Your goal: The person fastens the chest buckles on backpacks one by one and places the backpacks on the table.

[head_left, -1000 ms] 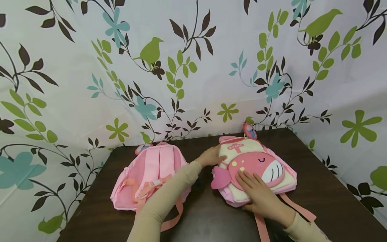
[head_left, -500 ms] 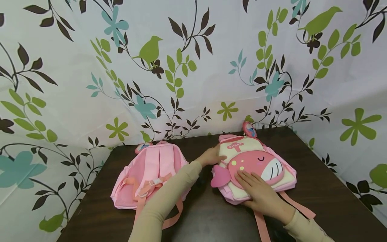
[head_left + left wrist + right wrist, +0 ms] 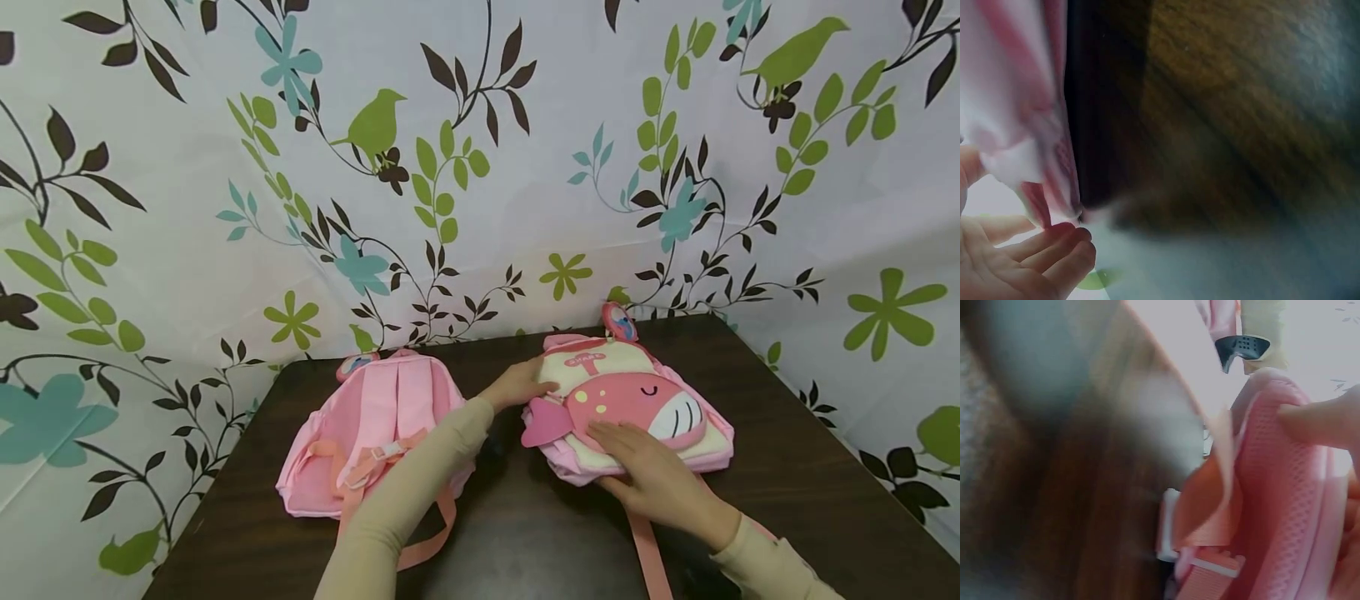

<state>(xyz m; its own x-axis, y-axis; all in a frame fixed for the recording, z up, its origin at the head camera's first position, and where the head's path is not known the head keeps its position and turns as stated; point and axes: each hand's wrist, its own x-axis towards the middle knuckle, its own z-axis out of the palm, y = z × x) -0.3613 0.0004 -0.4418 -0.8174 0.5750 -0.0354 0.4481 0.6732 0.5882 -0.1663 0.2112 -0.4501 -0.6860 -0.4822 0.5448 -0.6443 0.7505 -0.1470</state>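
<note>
A pink and cream backpack [image 3: 622,367] with a whale front lies front side up on the dark table. My left hand [image 3: 516,385] holds its upper left side, with fabric between thumb and fingers in the left wrist view. My right hand [image 3: 660,483] grips the bottom edge, fingers over the whale and thumb underneath. In the right wrist view that thumb [image 3: 1322,422] presses the pink mesh back panel [image 3: 1285,506]. The bottom edge is tilted up off the table, and a peach strap [image 3: 648,554] hangs toward me.
Left of it, a second pink backpack [image 3: 337,442] lies with its shoulder straps and buckle facing up, partly behind my left sleeve [image 3: 412,492]. The dark wooden table [image 3: 517,533] ends at a patterned cloth backdrop [image 3: 510,192] with leaves and birds.
The whale backpack's bottom edge has risen off the table with my right hand, whose thumb has gone under it. My left hand has stayed at the side; the other backpack has not moved.
</note>
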